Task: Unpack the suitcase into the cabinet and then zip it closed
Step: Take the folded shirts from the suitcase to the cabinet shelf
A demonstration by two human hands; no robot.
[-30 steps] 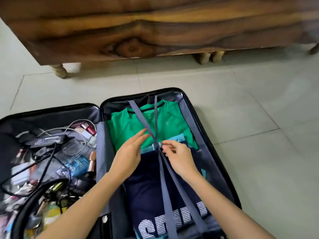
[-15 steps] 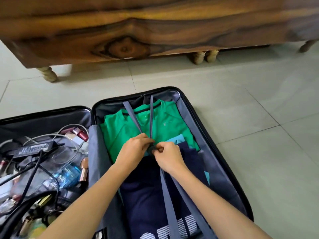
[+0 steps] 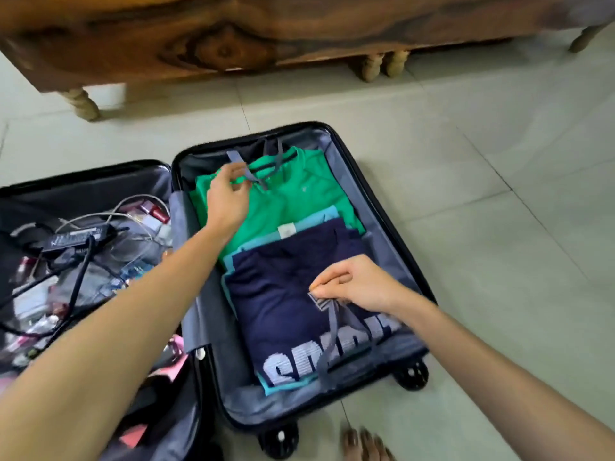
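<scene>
In the open suitcase (image 3: 377, 229), left hand (image 3: 226, 201) pinches the upper strap (image 3: 235, 160) — right hand (image 3: 362, 284) pinches the lower strap (image 3: 328, 352).

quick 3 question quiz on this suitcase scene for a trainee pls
1. True or false: the upper strap and the lower strap are buckled together over the clothes.
2. Which shirt lies under the right hand? A green, B navy, C white.
3. Fill in: the left hand holds the upper strap over the ____ shirt.

Key
1. False: the straps are apart, one held in each hand.
2. B: the navy shirt.
3. Green: the green shirt.
</scene>
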